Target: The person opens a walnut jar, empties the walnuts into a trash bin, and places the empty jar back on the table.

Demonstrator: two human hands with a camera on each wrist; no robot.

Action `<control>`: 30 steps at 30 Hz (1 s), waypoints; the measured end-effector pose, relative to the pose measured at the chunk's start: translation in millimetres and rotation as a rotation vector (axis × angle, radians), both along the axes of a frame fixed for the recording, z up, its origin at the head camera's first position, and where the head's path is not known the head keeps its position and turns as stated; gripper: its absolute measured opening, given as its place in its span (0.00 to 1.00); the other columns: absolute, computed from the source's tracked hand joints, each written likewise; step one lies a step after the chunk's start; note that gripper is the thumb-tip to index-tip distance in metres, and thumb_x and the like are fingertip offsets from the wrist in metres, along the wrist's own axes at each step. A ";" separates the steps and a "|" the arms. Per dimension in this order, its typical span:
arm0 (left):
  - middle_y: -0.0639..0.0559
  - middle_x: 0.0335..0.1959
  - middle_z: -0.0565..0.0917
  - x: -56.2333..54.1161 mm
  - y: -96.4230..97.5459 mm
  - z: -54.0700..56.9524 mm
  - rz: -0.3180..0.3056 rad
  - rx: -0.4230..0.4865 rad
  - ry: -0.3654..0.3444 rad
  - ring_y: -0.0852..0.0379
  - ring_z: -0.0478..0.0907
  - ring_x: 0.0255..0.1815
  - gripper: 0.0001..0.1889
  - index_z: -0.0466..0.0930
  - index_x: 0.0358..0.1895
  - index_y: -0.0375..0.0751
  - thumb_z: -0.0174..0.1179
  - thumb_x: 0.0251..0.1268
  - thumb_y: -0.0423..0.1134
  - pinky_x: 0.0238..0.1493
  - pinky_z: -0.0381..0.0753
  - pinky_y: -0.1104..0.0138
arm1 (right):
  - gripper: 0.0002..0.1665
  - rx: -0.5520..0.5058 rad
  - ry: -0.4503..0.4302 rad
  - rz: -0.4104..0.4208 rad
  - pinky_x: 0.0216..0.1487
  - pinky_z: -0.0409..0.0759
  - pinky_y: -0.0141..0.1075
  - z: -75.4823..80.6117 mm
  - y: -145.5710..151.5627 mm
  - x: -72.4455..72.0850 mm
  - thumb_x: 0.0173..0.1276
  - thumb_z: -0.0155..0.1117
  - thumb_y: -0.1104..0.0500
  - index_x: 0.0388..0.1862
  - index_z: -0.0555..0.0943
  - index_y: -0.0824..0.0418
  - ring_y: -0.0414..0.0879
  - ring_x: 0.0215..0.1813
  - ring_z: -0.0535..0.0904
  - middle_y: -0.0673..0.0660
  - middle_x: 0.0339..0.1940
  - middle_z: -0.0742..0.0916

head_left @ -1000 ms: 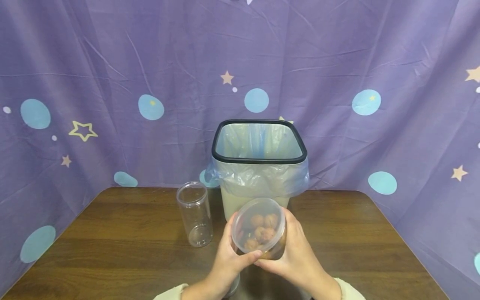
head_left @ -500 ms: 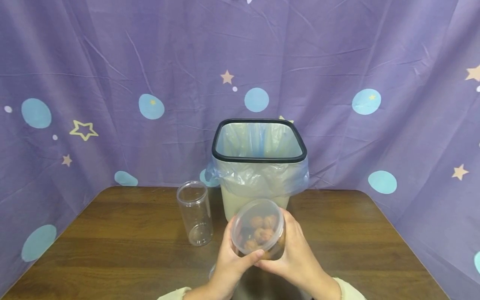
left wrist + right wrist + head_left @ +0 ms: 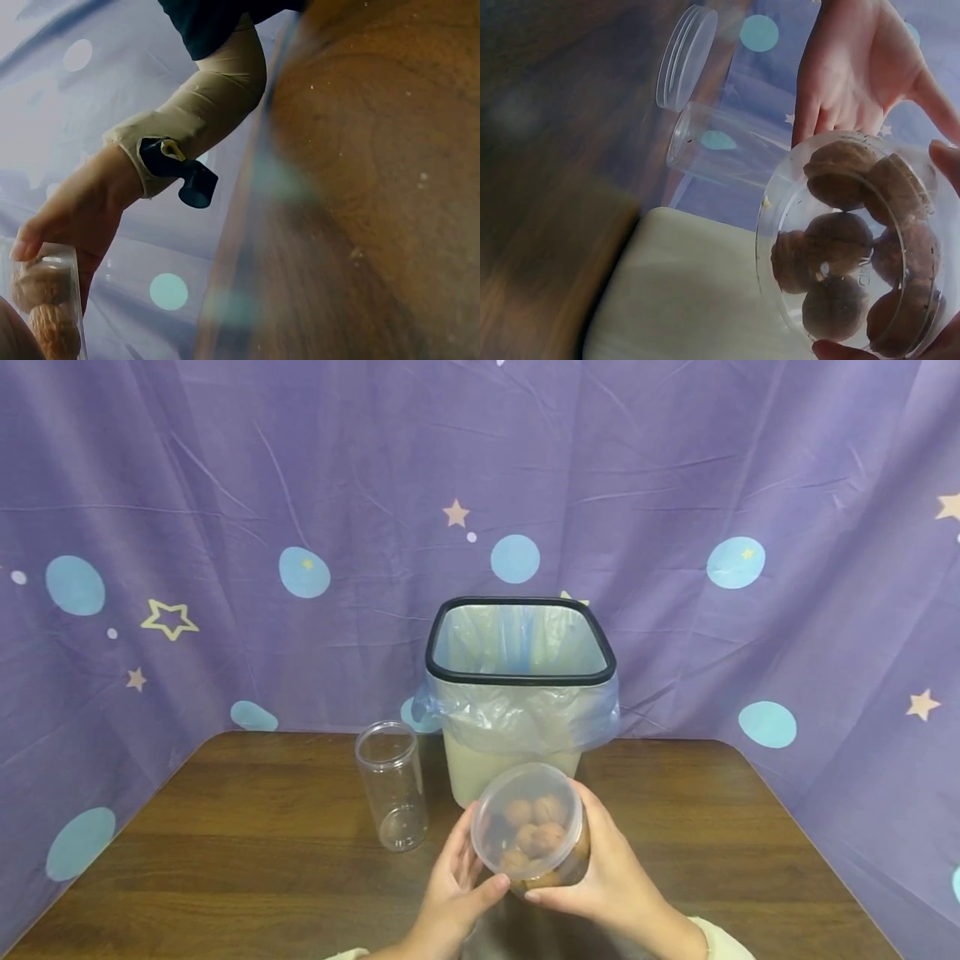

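Hands [image 3: 450, 902] [image 3: 618, 872] at jar [image 3: 531, 827], base [image 3: 864, 276] visible from right wrist

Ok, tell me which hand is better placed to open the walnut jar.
Probably the left hand: its thumb is at the rim of the lid, while the right hand wraps round the walnut jar and could steady it.

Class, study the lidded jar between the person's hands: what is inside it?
Inside the jar are several brown walnuts, hazy through the lid but clearer through the base. The right hand covers part of its side, hiding the exact total.
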State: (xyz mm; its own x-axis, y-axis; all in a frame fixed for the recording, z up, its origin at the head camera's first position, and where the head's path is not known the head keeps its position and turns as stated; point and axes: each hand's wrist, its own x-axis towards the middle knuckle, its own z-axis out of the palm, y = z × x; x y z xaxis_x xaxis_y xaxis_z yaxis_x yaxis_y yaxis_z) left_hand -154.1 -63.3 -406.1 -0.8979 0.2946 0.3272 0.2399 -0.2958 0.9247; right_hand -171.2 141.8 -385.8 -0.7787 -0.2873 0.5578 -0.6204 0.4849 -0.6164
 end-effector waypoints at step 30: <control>0.39 0.71 0.59 -53.2 -31.1 -2.4 -0.507 -0.065 0.343 0.48 0.61 0.69 0.59 0.40 0.74 0.35 0.69 0.47 0.59 0.67 0.63 0.61 | 0.66 0.000 -0.110 0.325 0.60 0.72 0.39 3.4 20.7 6.4 0.38 0.81 0.49 0.73 0.53 0.55 0.48 0.61 0.71 0.53 0.67 0.70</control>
State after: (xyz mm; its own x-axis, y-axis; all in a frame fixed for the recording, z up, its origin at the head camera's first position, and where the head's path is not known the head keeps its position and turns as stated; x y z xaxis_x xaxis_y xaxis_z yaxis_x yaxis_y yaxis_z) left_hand -207.3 -94.4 -408.5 -0.4875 0.6863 0.5397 0.3718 -0.3961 0.8396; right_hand -164.8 162.5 -382.5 -0.7019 -0.5306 0.4752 -0.6721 0.2727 -0.6884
